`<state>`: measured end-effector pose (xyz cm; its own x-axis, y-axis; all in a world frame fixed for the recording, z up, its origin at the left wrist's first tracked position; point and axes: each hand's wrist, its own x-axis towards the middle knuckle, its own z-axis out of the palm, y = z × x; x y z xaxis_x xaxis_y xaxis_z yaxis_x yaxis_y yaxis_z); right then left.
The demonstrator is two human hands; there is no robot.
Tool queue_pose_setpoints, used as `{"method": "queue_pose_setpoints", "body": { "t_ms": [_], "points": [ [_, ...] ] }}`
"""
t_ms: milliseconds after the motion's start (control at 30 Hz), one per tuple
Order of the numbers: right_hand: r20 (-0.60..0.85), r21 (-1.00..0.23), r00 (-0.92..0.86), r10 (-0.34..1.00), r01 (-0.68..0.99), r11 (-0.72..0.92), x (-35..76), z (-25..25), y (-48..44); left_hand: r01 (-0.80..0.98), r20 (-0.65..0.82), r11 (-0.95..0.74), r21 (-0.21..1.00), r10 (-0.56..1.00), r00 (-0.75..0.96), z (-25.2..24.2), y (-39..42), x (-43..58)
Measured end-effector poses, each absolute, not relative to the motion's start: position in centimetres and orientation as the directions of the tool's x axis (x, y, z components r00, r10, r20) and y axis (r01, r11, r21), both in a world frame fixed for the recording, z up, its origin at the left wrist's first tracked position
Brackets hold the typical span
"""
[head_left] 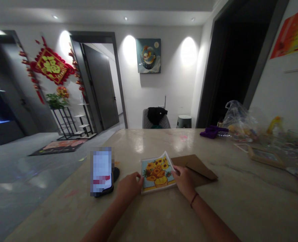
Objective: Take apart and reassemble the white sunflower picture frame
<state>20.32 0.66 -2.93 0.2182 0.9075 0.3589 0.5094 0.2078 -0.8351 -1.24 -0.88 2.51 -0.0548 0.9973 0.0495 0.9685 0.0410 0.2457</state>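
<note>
My left hand (128,186) rests with fingers pressed together against a glossy sunflower picture sheet (157,175), and my right hand (184,181) pinches its curled edge (a brown kraft envelope (198,168) lies just beside), toward the near edge of the beige marble worktop (164,218).

Phone (102,171) probably blocks left hand (128,186); counter (164,218) free nearside.

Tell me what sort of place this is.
Most likely a room in a private home, perhaps a living or dining area: a red hanging knot decoration beside an open doorway, a painting lit on the wall, and a long pale stone-look table.
</note>
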Motion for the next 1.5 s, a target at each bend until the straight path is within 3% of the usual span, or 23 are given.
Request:
{"method": "queue_pose_setpoints", "body": {
  "t_ms": [100, 200, 467, 567, 733, 867, 1200, 1300, 1500],
  "points": [
    [0.436, -0.669, 0.162, 0.885, 0.717, 0.198, 19.9, -3.1, 0.5, 0.964, 0.047, 0.039, 0.264, 0.997, -0.054, 2.7, -0.9, -1.2],
    [0.448, -0.557, 0.1, 0.888, 0.808, 0.19, 19.4, -3.4, 0.3, 0.948, 0.072, 0.007, 0.318, 0.997, -0.032, 2.8, -0.9, -1.1],
    [0.405, -0.439, -0.017, 0.914, 0.874, 0.211, 19.7, -3.0, 0.1, 0.929, 0.148, -0.11, 0.352, 0.987, 0.06, 2.0, -0.7, -1.2],
    [0.427, -0.383, 0.066, 0.902, 0.917, 0.114, 21.1, -2.3, 0.3, 0.916, 0.157, -0.111, 0.384, 0.986, 0.053, 2.0, -0.7, -1.2],
    [0.387, -0.229, 0.268, 0.882, 0.955, -0.189, 25.0, -2.5, 0.8, 0.863, 0.111, -0.08, 0.499, 0.993, 0.028, 2.5, -0.6, -1.2],
    [0.313, -0.248, 0.3, 0.901, 0.942, -0.227, 27.5, -3.2, 1.1, 0.801, 0.073, -0.087, 0.592, 0.996, 0.054, 3.0, -0.8, -1.1],
    [0.42, -0.414, 0.429, 0.8, 0.875, -0.252, 29.0, -1.6, 1.0, 0.849, 0.104, -0.103, 0.519, 0.993, 0.057, 1.8, -0.3, -1.2],
    [0.454, -0.433, 0.343, 0.822, 0.892, -0.133, 27.3, -0.8, 0.5, 0.827, 0.091, -0.102, 0.553, 0.994, 0.062, 1.8, 0.0, -1.2],
    [0.465, -0.322, 0.101, 0.879, 0.945, 0.062, 22.7, 0.0, -0.9, 0.799, 0.096, -0.122, 0.589, 0.992, 0.081, 2.1, -0.2, -1.0]
  ]
}}
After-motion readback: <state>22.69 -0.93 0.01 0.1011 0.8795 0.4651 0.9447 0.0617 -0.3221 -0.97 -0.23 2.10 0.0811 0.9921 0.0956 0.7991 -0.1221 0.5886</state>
